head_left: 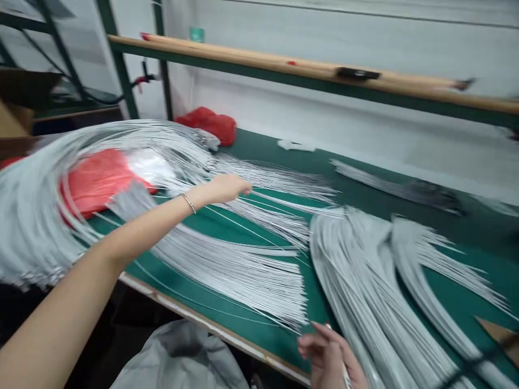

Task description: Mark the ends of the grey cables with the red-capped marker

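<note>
My left hand [229, 187], with a bracelet on its wrist, reaches over the middle of the green table and is closed on a few thin grey cables [284, 204] that run off to the right. Near the front edge, my right hand [334, 359] has its fingers curled around a thin white stick-like item [345, 375]; its lower part is cut off by the frame. Between the hands lies a fanned bundle of grey cables [243, 270]. To the right, thick grey cable bundles [365, 270] hang over the table's front edge.
Long looped cables [36, 205] cover the left end, around a red bag [97, 181]. Another red bag [214, 124] sits at the back. A wooden-topped shelf bar [251, 56] crosses above the table. A dark-ended cable bundle [397, 186] lies at the back right.
</note>
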Available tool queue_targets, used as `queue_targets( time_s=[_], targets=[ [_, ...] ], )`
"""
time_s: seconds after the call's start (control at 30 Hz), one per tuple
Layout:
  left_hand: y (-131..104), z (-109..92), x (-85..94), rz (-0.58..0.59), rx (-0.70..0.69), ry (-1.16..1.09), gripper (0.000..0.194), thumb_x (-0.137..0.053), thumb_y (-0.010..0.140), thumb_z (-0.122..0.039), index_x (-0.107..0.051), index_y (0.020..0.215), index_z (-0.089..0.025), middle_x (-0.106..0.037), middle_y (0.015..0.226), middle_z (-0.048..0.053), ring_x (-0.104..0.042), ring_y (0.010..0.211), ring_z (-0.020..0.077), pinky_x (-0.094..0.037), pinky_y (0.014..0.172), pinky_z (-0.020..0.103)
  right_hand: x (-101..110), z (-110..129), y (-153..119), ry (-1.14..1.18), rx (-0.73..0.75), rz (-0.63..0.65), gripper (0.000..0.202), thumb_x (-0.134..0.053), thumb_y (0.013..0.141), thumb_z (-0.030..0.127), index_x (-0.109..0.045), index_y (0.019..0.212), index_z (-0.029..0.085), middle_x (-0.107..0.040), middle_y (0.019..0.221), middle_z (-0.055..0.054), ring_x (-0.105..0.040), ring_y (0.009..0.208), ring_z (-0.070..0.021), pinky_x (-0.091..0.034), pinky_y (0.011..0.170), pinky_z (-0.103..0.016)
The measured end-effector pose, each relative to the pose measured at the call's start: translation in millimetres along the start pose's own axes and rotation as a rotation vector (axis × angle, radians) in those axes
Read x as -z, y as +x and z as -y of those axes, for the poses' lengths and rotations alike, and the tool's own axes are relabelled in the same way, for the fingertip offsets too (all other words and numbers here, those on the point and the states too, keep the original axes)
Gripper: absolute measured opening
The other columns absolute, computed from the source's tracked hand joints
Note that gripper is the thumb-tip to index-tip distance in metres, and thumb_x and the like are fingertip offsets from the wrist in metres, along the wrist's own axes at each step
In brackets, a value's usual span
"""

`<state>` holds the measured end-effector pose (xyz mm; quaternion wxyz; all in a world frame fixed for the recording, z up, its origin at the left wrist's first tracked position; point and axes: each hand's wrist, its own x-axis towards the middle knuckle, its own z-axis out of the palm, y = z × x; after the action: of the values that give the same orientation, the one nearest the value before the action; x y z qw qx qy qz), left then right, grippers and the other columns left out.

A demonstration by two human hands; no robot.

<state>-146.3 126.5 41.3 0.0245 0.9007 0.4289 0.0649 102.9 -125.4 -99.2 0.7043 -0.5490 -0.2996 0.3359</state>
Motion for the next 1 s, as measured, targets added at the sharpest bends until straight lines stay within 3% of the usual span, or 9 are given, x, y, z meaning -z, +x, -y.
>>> queue_targets(
  time_s=[0.13, 0.23, 0.33, 0.47, 0.63, 0.7, 0.83, 1.0],
  targets=[
    [42, 20, -41.9, 0.041, -0.019, -0.003, 0.021, -0.044, 0.089, -0.015, -0.065, 0.094, -0.014, -0.067, 0.091, 0.010, -0.059, 0.084, 0.0198, -0.040, 0.070, 0.028, 7, -8, 9, 0.037, 0.036, -0.017, 0.028, -0.069, 0.076, 0.050, -0.071, 0.075, 0.022, -0.061, 0.047, -0.004, -0.053, 0.039, -0.0169, -0.041, 0.036, -0.028],
    [54, 24, -73.9, 0.082, -0.017, -0.019, 0.021, -0.050, 0.094, -0.031, -0.063, 0.094, -0.014, -0.064, 0.091, 0.006, -0.059, 0.081, 0.0168, -0.046, 0.074, 0.032, 7, -19, 13, 0.083, 0.092, -0.014, 0.031, -0.067, 0.079, 0.048, -0.067, 0.078, 0.017, -0.060, 0.046, -0.001, -0.052, 0.040, -0.0131, -0.041, 0.037, -0.022],
    [58, 24, -91.6, 0.075, -0.006, -0.041, 0.027, -0.051, 0.095, -0.038, -0.061, 0.100, -0.013, -0.062, 0.100, 0.007, -0.058, 0.091, 0.0183, -0.047, 0.084, 0.038, 11, -24, 14, 0.110, 0.113, -0.015, 0.027, -0.064, 0.082, 0.043, -0.065, 0.079, 0.016, -0.060, 0.047, 0.000, -0.052, 0.041, -0.0128, -0.041, 0.038, -0.021],
    [51, 15, -95.1, 0.030, 0.004, -0.079, 0.033, -0.039, 0.097, -0.032, -0.061, 0.105, -0.009, -0.060, 0.111, 0.017, -0.052, 0.107, 0.0250, -0.040, 0.090, 0.036, 13, -22, 13, 0.112, 0.108, 0.026, 0.026, -0.063, 0.083, 0.041, -0.065, 0.079, 0.016, -0.060, 0.048, 0.000, -0.054, 0.042, -0.0134, -0.042, 0.039, -0.022],
    [34, -14, -102.3, 0.219, -0.159, -0.177, 0.031, -0.047, 0.092, -0.040, -0.067, 0.091, -0.016, -0.068, 0.092, 0.007, -0.059, 0.082, 0.0183, -0.042, 0.073, 0.025, 12, -20, 13, 0.130, 0.107, 0.035, 0.024, -0.064, 0.083, 0.040, -0.065, 0.079, 0.016, -0.060, 0.048, 0.001, -0.053, 0.041, -0.0124, -0.042, 0.039, -0.021],
    [32, -26, -109.4, 0.245, -0.197, -0.191, 0.028, -0.048, 0.092, -0.037, -0.067, 0.099, -0.017, -0.068, 0.101, 0.008, -0.060, 0.088, 0.0185, -0.042, 0.074, 0.025, 12, -20, 13, 0.140, 0.100, 0.045, 0.022, -0.064, 0.084, 0.039, -0.065, 0.080, 0.017, -0.061, 0.048, 0.001, -0.054, 0.042, -0.0119, -0.042, 0.040, -0.020],
    [39, -42, -119.6, 0.176, -0.156, -0.154, 0.036, -0.045, 0.093, -0.029, -0.054, 0.124, -0.012, -0.054, 0.130, 0.017, -0.048, 0.117, 0.0266, -0.038, 0.093, 0.032, 14, -20, 12, 0.138, 0.089, 0.048, 0.022, -0.065, 0.083, 0.038, -0.065, 0.079, 0.016, -0.061, 0.049, 0.001, -0.054, 0.042, -0.0116, -0.042, 0.040, -0.020],
    [41, -58, -117.0, 0.188, -0.086, -0.142, 0.036, -0.038, 0.096, -0.033, -0.056, 0.116, -0.008, -0.056, 0.121, 0.020, -0.050, 0.112, 0.0287, -0.039, 0.090, 0.034, 15, -24, 12, 0.105, 0.082, 0.031, 0.025, -0.065, 0.082, 0.041, -0.064, 0.078, 0.016, -0.060, 0.048, 0.001, -0.054, 0.042, -0.0126, -0.042, 0.039, -0.021]
  ],
)
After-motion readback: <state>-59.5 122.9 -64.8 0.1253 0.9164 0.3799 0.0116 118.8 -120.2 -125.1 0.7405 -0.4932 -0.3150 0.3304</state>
